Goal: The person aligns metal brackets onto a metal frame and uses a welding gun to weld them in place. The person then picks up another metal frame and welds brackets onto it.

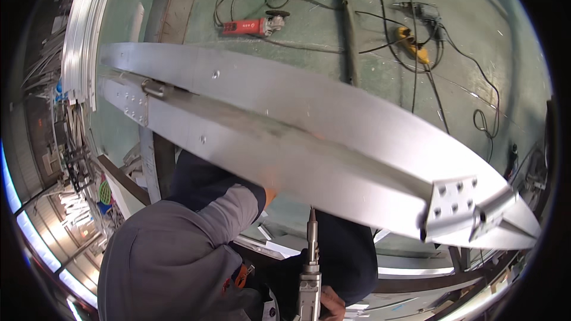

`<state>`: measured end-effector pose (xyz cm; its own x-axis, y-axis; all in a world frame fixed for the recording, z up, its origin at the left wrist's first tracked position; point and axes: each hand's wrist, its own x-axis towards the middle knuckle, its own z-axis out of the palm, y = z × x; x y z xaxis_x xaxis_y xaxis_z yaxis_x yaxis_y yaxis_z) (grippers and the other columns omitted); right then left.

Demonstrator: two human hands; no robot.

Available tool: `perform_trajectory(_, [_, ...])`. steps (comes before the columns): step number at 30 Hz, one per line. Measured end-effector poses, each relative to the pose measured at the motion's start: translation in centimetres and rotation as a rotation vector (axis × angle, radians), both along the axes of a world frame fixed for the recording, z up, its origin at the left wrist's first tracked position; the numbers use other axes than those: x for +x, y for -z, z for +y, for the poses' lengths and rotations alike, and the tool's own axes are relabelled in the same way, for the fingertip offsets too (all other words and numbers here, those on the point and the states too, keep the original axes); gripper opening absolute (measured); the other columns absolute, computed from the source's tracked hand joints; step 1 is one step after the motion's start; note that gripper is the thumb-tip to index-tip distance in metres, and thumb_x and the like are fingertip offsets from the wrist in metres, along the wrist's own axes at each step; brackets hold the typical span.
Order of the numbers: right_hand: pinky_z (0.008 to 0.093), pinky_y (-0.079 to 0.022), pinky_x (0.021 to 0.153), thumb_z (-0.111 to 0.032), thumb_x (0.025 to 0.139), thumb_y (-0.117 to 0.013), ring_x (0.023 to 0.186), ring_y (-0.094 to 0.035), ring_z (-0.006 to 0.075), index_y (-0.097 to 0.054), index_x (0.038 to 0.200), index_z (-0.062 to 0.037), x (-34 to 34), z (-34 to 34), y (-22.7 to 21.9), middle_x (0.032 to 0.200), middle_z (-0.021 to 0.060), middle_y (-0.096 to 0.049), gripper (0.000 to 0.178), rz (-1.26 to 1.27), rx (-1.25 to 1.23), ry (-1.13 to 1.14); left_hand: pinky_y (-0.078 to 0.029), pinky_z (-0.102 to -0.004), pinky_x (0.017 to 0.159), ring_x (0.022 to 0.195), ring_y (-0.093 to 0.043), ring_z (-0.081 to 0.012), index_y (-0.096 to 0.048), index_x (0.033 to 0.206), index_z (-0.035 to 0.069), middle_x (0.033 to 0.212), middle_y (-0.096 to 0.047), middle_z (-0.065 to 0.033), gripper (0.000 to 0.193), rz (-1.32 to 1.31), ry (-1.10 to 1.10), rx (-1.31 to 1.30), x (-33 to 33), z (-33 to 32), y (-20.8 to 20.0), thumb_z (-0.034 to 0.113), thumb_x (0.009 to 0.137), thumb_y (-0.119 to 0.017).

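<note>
Grey jacket [157,261] nearest; right hand [333,305] grasps the tool [310,285], best squared to the beam [345,181]; left hand's [270,195] grip I can't tell.

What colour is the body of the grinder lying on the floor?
The grinder's body is red; head view shows it best.

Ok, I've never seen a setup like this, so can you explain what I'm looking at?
There is no robot: these are a person's two bare hands. The one picture comes from a wide fisheye camera on the person's head, looking down, so straight edges bend near the rim. A long metal frame crosses the middle. The right hand holds a metal tool, its tapered tip pointing at the frame's near edge; contact is unclear. The left hand is at that edge too, mostly hidden. Beyond, on the green floor, lie a red angle grinder and a grey drill.
</note>
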<state>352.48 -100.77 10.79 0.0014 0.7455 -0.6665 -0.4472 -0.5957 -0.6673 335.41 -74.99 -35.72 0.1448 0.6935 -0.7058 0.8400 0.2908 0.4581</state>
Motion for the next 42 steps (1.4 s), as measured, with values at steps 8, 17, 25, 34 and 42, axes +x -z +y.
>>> perform_trajectory(8, [0.0434,-0.055,0.079,-0.045,0.088,-0.073,0.090,-0.067,0.0328,-0.065,0.133,-0.0005,0.9,4.3,-2.2,0.113,0.0171,-0.068,0.064,-0.157,-0.286,-0.331,-0.054,-0.0459,0.083,0.099,-0.067,-0.0317,-0.060,0.127,-0.001,0.108,-0.068,-0.0202,0.065,0.052,-0.141,-0.101,-2.0,-0.3,-1.1,0.038,0.078,-0.079])
perform_trajectory(17, [0.0322,-0.051,0.075,-0.037,0.088,-0.075,0.086,-0.065,0.0169,-0.070,0.112,-0.0003,-0.5,1.3,-1.3,0.101,0.0066,-0.070,0.045,-0.178,-0.533,-0.244,-0.055,-0.0433,0.072,0.086,-0.068,-0.0275,-0.060,0.124,-0.001,0.096,-0.069,-0.0166,0.059,0.030,-0.257,-0.325,-8.6,-3.2,-11.2,0.032,0.079,-0.079])
perform_trajectory(25, [0.0295,-0.053,0.085,-0.040,0.079,-0.086,0.093,-0.065,0.0115,-0.071,0.122,0.0024,-4.3,3.5,-2.8,0.105,0.0037,-0.074,0.063,0.058,-0.396,-0.256,-0.053,-0.0399,0.058,0.068,-0.067,-0.0228,-0.059,0.118,-0.002,0.081,-0.069,-0.0126,0.052,-0.161,-0.314,-0.585,-16.7,-4.4,-21.9,0.025,0.079,-0.078])
perform_trajectory(34, [0.0342,-0.051,0.097,-0.029,0.084,-0.084,0.105,-0.066,0.0162,-0.070,0.127,0.0014,-8.0,5.1,-4.5,0.113,0.0076,-0.074,0.055,-0.109,-0.301,-0.385,-0.052,-0.0352,0.056,0.063,-0.065,-0.0173,-0.067,0.091,-0.001,0.076,-0.068,-0.0088,0.034,-0.245,-0.224,-0.652,-23.1,0.5,-34.4,0.028,0.079,-0.080])
perform_trajectory(42, [0.0442,-0.053,0.081,-0.066,0.084,-0.072,0.091,-0.068,0.0369,-0.068,0.124,0.0039,-7.6,6.6,-1.3,0.099,0.0214,-0.068,0.081,-0.444,-0.066,-0.545,-0.057,-0.0485,0.082,0.091,-0.074,-0.0422,-0.075,0.092,-0.005,0.092,-0.074,-0.0284,0.043,0.175,0.060,-0.405,-22.8,0.8,-30.5,0.035,0.074,-0.072])
